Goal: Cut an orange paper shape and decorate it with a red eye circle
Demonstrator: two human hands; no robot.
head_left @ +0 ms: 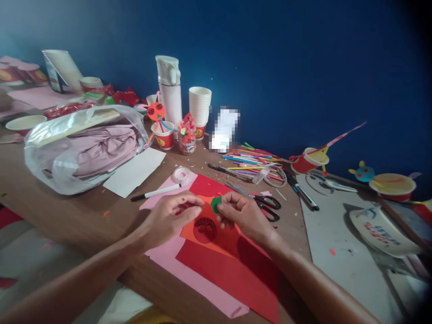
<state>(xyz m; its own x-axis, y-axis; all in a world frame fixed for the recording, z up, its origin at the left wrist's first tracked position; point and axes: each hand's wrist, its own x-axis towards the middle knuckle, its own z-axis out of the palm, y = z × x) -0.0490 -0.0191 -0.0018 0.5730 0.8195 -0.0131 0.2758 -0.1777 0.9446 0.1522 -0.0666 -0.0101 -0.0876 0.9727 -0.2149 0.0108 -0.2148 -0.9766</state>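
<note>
Between the thumb and fingers of my right hand (241,216) is a small green paper piece (216,204). My left hand (177,213) is just left of it, thumb and fingertips close together; whether anything lies between them is too small to tell. Below both hands lies an orange sheet (189,232) with a dark red circle (205,230) that bears black curved lines. Under it are a red sheet (229,279) and a pink sheet (168,265). Black-handled scissors (270,207) lie beside my right hand.
A marker (157,192) and a tape roll (182,174) lie behind my left hand. Farther back stand a jar of red scraps (186,139), stacked cups (200,108) and a white bottle (170,103). A plastic bag (84,153) sits left, coloured sticks (253,162) right.
</note>
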